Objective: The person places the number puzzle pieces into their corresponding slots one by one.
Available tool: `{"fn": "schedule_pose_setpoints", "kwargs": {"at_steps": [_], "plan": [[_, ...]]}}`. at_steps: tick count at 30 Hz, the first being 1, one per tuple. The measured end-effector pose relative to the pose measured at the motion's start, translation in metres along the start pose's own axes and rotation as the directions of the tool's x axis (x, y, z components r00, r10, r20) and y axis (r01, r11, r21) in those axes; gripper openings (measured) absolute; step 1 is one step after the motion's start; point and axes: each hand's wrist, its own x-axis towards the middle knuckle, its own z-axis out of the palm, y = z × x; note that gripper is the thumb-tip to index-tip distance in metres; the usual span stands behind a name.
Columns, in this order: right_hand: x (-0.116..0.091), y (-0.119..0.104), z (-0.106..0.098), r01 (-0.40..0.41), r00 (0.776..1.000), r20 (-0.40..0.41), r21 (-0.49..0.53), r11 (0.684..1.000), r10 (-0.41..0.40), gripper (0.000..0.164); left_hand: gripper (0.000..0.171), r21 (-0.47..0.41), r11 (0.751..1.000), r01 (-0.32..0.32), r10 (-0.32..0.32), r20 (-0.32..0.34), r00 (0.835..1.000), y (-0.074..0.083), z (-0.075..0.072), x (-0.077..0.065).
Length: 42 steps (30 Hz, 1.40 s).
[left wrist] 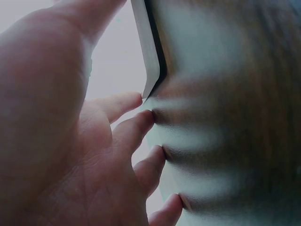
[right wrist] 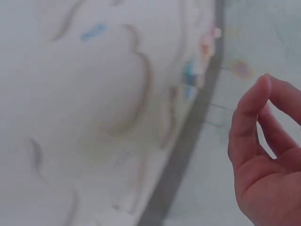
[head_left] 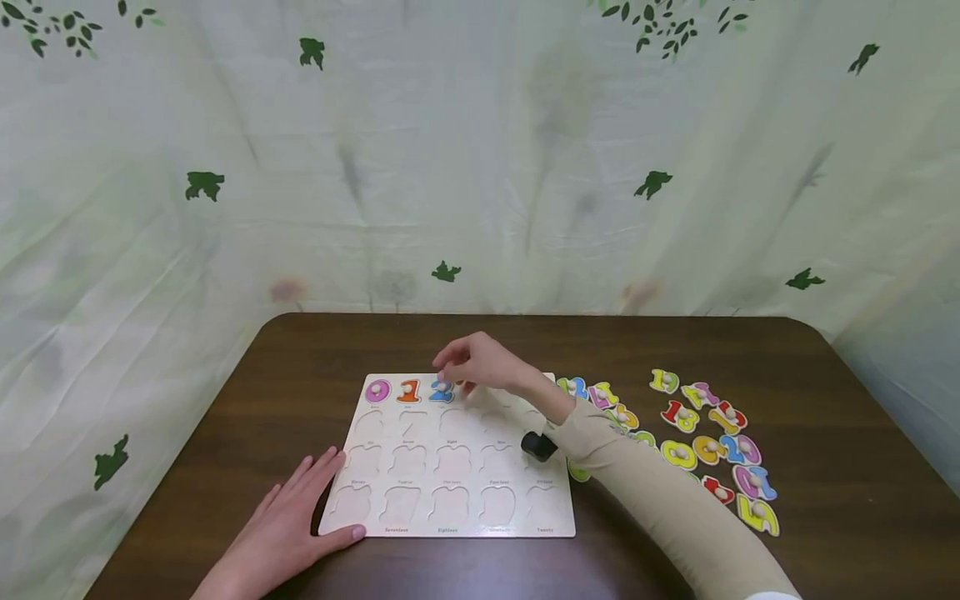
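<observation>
A white number board (head_left: 420, 533) lies on the table, with rows of outlined recesses. In its top row sit a purple 0 (head_left: 378, 391), an orange 1 (head_left: 408, 391) and a blue 2 (head_left: 441, 391), each with a small knob. My right hand (head_left: 480, 362) hovers just above the blue 2, its fingers loosely bent. In the right wrist view nothing shows between thumb and fingers. At the board's left edge my left hand (head_left: 288, 517) rests with fingers spread; its thumb touches the front left corner and its fingertips (left wrist: 149, 117) lie along the side.
Several colourful number pieces, among them a yellow 0 (head_left: 678, 455) and a red 18 (head_left: 680, 416), lie scattered right of the board. The right sleeve (head_left: 645, 483) crosses over some of them. Behind the brown table (head_left: 315, 346) hangs a pale leaf-patterned curtain (head_left: 480, 167).
</observation>
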Motion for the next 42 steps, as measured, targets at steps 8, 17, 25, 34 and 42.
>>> {"fn": "schedule_pose_setpoints", "kwargs": {"at_steps": [8,17,25,34,42], "plan": [[-0.038,-0.029,-0.038,0.084,0.996,0.004,-0.008,0.996,-0.084,0.022,0.105,-0.008,1.0,0.002,-0.002,0.003,1.0,-0.001,0.001,0.001],[-0.092,-0.038,-0.077,0.037,0.999,0.001,-0.11,0.993,-0.037,0.023,0.107,0.0,1.0,0.004,-0.004,0.018,1.0,0.0,0.003,0.004],[-0.14,-0.032,-0.103,0.01,0.999,-0.041,-0.152,0.988,-0.017,0.023,0.108,-0.011,1.0,0.019,-0.019,0.037,0.999,0.0,0.003,0.003],[-0.199,0.0,-0.116,0.016,0.997,-0.07,-0.182,0.983,-0.029,0.019,0.111,0.01,0.999,0.035,-0.036,0.065,0.997,0.001,0.004,0.004],[-0.26,0.03,-0.115,-0.029,0.99,-0.139,-0.141,0.99,0.009,0.017,0.108,0.014,1.0,0.026,-0.027,0.054,0.998,0.001,0.003,0.004]]}}
